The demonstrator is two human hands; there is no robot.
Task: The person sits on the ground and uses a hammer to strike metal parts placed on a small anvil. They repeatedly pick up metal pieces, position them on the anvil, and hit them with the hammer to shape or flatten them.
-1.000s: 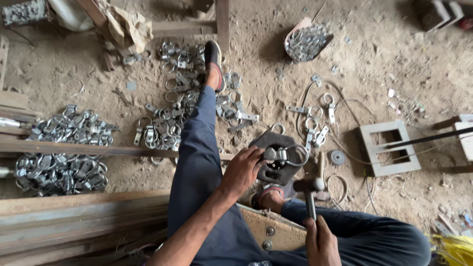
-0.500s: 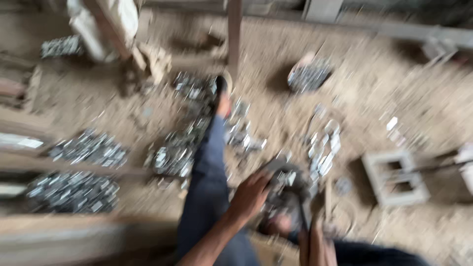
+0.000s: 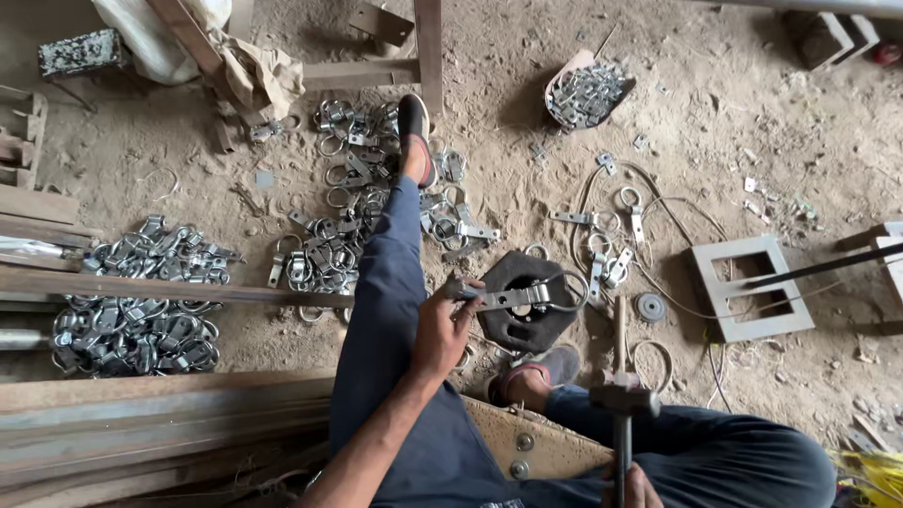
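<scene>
My left hand (image 3: 442, 325) pinches the end of a flat metal strap with a ring (image 3: 520, 296), laid across a dark hexagonal block (image 3: 519, 320) on the dirt floor. At the bottom edge my right hand (image 3: 636, 489) grips the handle of a hammer (image 3: 623, 406), whose head is raised near my right knee, to the right of the block. Only part of that hand shows. My left leg in blue trousers stretches forward over scattered metal parts.
Heaps of metal ring clasps lie at left (image 3: 141, 292) and around my left foot (image 3: 348, 207). A scoop of small plates (image 3: 588, 92) sits farther off. A grey square frame (image 3: 748, 287), loose wire and steel bars (image 3: 160, 414) surround me.
The view swung and blurred, then steadied. The hammer has been lifted away from the block. My left hand now holds the strap flat across the block.
</scene>
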